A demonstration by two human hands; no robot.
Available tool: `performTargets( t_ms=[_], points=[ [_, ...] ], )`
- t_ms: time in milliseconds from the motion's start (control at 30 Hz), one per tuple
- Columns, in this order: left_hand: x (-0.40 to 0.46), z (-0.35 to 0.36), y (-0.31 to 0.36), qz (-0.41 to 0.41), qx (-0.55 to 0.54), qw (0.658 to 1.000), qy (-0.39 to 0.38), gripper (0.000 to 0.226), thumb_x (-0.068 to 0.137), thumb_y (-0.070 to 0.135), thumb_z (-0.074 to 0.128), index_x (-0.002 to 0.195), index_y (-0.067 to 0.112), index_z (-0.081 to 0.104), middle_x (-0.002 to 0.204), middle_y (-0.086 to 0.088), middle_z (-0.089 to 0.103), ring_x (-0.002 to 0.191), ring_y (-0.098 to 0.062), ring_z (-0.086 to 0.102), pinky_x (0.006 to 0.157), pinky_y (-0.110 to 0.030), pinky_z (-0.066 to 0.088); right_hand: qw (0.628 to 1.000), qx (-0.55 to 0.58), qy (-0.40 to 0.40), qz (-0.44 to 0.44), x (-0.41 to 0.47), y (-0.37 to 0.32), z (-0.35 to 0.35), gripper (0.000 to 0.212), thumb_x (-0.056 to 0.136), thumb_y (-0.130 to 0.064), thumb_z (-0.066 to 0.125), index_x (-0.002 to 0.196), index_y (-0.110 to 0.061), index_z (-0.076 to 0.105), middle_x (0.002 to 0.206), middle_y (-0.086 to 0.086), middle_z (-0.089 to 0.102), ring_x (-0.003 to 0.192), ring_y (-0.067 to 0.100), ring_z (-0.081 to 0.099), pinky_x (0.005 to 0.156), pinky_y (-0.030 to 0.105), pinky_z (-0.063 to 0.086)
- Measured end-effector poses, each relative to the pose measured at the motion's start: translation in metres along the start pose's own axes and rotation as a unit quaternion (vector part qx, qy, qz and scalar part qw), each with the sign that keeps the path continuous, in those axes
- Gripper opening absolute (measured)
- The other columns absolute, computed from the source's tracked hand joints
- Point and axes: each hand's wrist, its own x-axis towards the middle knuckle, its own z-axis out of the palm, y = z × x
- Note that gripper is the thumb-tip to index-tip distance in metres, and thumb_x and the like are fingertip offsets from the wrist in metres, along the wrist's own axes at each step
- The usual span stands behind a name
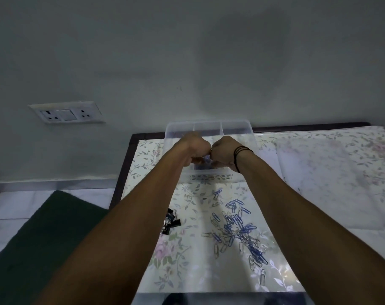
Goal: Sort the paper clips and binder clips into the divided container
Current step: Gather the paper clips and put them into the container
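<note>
- Left hand, centre frame, is curled closed over the clear container; what it pinches is hidden.
- Right hand is curled too, touching the left, with blue paper clips between them.
- Binder clips, about five, lie lower left of centre.
- Loose paper clips, too many to count, lie lower right.

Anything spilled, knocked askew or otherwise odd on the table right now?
Nothing looks damaged or tipped. The divided container sits level at the far edge. Loose paper clips and a few binder clips lie scattered on the floral cover, simply unsorted. Both hands, left hand and right hand, are bunched over the container.
</note>
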Motion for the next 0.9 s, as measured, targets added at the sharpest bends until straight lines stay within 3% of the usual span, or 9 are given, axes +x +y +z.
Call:
performTargets(
  t_ms=[133, 200, 267, 333, 467, 567, 700, 767, 900],
  points=[
    [-0.043, 0.015, -0.021, 0.092, -0.065, 0.989, 0.101, 0.012, 0.087, 0.009, 0.068, 0.09, 0.015, 0.078, 0.087, -0.009, 0.076, 0.064, -0.017, 0.068, 0.06, -0.033, 0.063, 0.993, -0.021, 0.071, -0.091, -0.048, 0.02, -0.006, 0.027, 0.085, -0.016, 0.064, 0.109, -0.015, 0.074, 0.104, 0.007, 0.075, 0.095, 0.022, 0.071, 0.091, 0.034, 0.058],
    [-0.068, 0.027, -0.041, 0.126, -0.064, 0.984, 0.107, 0.006, 0.087, 0.023, 0.072, 0.088, 0.022, 0.078, 0.084, 0.001, 0.076, 0.066, -0.012, 0.07, 0.058, -0.027, 0.06, 0.985, -0.035, 0.116, -0.119, -0.075, 0.042, -0.01, 0.023, 0.088, -0.019, 0.064, 0.108, -0.018, 0.075, 0.104, 0.001, 0.076, 0.09, 0.015, 0.07, 0.09, 0.025, 0.054],
    [-0.084, 0.041, -0.066, 0.141, -0.016, 0.985, 0.093, 0.008, 0.087, 0.029, 0.073, 0.082, 0.025, 0.079, 0.079, 0.008, 0.076, 0.071, -0.009, 0.071, 0.066, -0.027, 0.06, 0.984, -0.074, 0.12, -0.111, -0.092, 0.068, -0.018, 0.021, 0.09, -0.018, 0.063, 0.107, -0.017, 0.076, 0.105, 0.002, 0.075, 0.09, 0.014, 0.069, 0.089, 0.021, 0.051],
    [-0.084, 0.052, -0.091, 0.146, 0.055, 0.984, 0.085, 0.01, 0.088, 0.026, 0.071, 0.085, 0.024, 0.08, 0.085, 0.006, 0.078, 0.08, -0.01, 0.072, 0.077, -0.027, 0.059, 0.984, -0.132, 0.094, -0.069, -0.094, 0.094, -0.026, 0.023, 0.091, -0.018, 0.062, 0.109, -0.016, 0.075, 0.112, 0.003, 0.074, 0.103, 0.018, 0.068, 0.091, 0.02, 0.047],
    [-0.064, 0.058, -0.118, 0.153, 0.216, 0.96, 0.097, 0.031, 0.091, 0.011, 0.061, 0.119, 0.012, 0.072, 0.122, -0.008, 0.073, 0.116, -0.025, 0.066, 0.101, -0.031, 0.049, 0.97, -0.225, 0.08, -0.041, -0.083, 0.125, -0.032, 0.031, 0.094, -0.014, 0.054, 0.122, -0.014, 0.069, 0.127, 0.007, 0.067, 0.119, 0.023, 0.061, 0.102, 0.025, 0.046],
    [-0.057, 0.064, -0.119, 0.202, 0.256, 0.942, 0.077, 0.043, 0.092, 0.003, 0.053, 0.135, 0.005, 0.059, 0.135, -0.016, 0.063, 0.125, -0.032, 0.058, 0.104, -0.034, 0.043, 0.953, -0.29, 0.062, -0.064, -0.075, 0.132, -0.026, 0.039, 0.093, -0.008, 0.052, 0.131, -0.015, 0.063, 0.135, 0.009, 0.059, 0.123, 0.025, 0.057, 0.103, 0.029, 0.045],
    [-0.062, 0.083, -0.13, 0.219, 0.329, 0.919, -0.01, 0.062, 0.099, 0.01, 0.044, 0.158, 0.007, 0.023, 0.166, -0.014, 0.019, 0.153, -0.028, 0.018, 0.123, -0.038, 0.022, 0.925, -0.355, 0.048, -0.123, -0.075, 0.135, -0.011, 0.059, 0.084, 0.001, 0.055, 0.141, -0.014, 0.052, 0.143, 0.01, 0.05, 0.13, 0.027, 0.049, 0.108, 0.033, 0.041],
    [-0.068, 0.09, -0.135, 0.238, 0.346, 0.907, -0.032, 0.066, 0.099, 0.012, 0.042, 0.16, 0.009, 0.014, 0.168, -0.012, 0.008, 0.155, -0.026, 0.009, 0.124, -0.038, 0.018, 0.912, -0.387, 0.012, -0.138, -0.081, 0.138, -0.003, 0.069, 0.085, -0.001, 0.056, 0.15, -0.013, 0.038, 0.157, 0.01, 0.033, 0.143, 0.026, 0.034, 0.115, 0.033, 0.033],
    [-0.088, 0.099, -0.134, 0.26, 0.357, 0.894, -0.078, 0.065, 0.1, 0.013, 0.041, 0.16, 0.01, 0.015, 0.167, -0.013, 0.011, 0.155, -0.027, 0.013, 0.122, -0.036, 0.02, 0.893, -0.424, -0.069, -0.132, -0.097, 0.142, 0.002, 0.076, 0.09, -0.006, 0.054, 0.156, -0.014, 0.018, 0.166, 0.004, 0.007, 0.152, 0.023, 0.015, 0.119, 0.035, 0.024]
  ],
)
